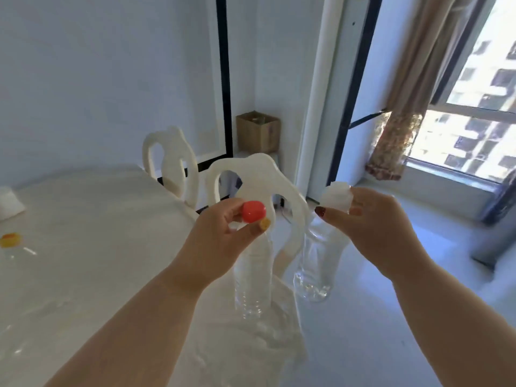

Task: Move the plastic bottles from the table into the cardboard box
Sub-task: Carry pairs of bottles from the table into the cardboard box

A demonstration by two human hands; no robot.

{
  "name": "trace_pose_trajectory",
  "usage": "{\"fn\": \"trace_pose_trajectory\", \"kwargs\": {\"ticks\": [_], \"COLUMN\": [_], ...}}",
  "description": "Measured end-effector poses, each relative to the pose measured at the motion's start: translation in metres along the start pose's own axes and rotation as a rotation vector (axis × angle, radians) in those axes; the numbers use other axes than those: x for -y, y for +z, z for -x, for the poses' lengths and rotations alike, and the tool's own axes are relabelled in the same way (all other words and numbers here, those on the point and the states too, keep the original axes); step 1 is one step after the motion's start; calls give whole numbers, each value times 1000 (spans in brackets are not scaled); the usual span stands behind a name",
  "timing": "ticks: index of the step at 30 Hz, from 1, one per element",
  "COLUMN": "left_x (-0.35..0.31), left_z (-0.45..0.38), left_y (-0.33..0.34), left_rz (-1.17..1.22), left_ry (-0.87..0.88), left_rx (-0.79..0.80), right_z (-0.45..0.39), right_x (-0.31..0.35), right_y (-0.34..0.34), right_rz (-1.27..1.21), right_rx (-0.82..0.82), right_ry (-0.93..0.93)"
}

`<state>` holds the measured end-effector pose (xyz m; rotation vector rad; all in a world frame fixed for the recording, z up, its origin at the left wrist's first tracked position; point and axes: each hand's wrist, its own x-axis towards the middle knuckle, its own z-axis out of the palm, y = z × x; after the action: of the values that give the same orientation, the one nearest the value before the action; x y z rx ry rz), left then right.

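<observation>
Here, left hand (220, 233) pinched on the red-capped bottle (252, 275), right hand (371, 227) pinched on the white-capped bottle (318, 263) — both hanging upright in mid-air, beside the table (83, 247), well apart from the cardboard box (258, 132) by the far wall.

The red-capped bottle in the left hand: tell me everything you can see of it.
The red-capped bottle is clear, thin-looking plastic with a ribbed lower body, and looks empty. Its round red cap is on. It hangs upright, held by the neck between the thumb and fingers of the left hand, above the near corner of the white-covered table. Only that hand touches it. A second clear bottle hangs apart to its right.
</observation>
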<state>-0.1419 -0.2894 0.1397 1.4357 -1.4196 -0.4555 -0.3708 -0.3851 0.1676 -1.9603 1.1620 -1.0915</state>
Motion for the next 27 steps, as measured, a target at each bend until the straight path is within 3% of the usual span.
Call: {"fn": "trace_pose_trajectory", "kwargs": {"ticks": [7,14,20,27], "left_x": [-43,-77,-84,-53], "left_z": [-57,-128,-191,-294], "left_y": [128,259,317,353], "left_rz": [70,37,-18,-28], "left_ry": [67,72,66,51], "left_rx": [63,-7,15,13], "right_z": [-28,-99,-166,-272], "right_x": [-78,-158,-208,-268], "right_y": [-111,-213,-249,-242], "right_rz": [33,35,7,14], "right_rx": [-62,-22,-11,-3], "right_ry": [46,2,-30,-29]}}
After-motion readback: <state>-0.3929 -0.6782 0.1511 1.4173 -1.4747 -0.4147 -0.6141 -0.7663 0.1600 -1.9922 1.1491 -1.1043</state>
